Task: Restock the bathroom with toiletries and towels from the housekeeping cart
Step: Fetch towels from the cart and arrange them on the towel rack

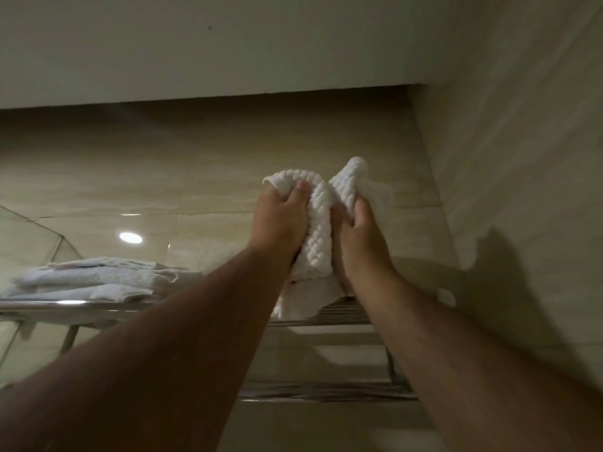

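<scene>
A white, thick woven towel (318,220) is held up above the right part of a chrome towel rack (342,316). My left hand (280,220) grips its left side, with the thumb over the cloth near the top edge. My right hand (357,238) grips its right side. The towel bunches between the two hands, and its lower end hangs down onto the rack. Both arms reach upward toward the rack.
Folded white towels (94,278) lie stacked on the left part of the same rack. Beige tiled walls meet in a corner at the right. A glass panel edge (39,233) shows at far left. A lower chrome bar (326,391) runs under the rack.
</scene>
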Action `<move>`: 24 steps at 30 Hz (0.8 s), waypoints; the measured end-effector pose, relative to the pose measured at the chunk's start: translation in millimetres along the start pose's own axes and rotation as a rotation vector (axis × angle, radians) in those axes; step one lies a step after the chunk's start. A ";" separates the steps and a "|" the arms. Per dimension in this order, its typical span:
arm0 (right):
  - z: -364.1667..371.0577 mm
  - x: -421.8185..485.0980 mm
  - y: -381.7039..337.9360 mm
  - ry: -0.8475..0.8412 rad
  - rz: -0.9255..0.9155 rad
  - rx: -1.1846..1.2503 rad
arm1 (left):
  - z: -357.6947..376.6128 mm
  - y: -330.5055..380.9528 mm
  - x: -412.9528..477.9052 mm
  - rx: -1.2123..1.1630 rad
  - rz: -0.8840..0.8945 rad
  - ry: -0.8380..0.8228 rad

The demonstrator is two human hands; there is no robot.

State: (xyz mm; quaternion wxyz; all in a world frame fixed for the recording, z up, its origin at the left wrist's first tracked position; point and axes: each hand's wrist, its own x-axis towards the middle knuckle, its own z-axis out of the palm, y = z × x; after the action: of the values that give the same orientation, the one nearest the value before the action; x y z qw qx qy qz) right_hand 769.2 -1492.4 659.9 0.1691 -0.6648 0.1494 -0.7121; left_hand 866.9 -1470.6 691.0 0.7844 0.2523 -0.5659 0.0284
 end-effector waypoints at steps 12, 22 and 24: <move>7.2 27.8 25.0 -0.120 0.033 -0.136 | 5.9 -25.6 21.2 0.078 -0.004 0.126; 8.8 39.5 36.1 -0.209 0.243 -0.268 | 1.9 -19.7 13.1 0.272 -0.255 -0.069; 5.5 32.9 30.7 -0.275 0.309 -0.159 | -3.4 -11.9 2.1 0.095 -0.378 -0.171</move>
State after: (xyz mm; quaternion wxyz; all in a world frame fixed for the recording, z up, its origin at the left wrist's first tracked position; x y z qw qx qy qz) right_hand 774.0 -1534.4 676.3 0.2420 -0.7362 0.2805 -0.5663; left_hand 874.6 -1480.0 687.8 0.7121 0.3920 -0.5711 -0.1140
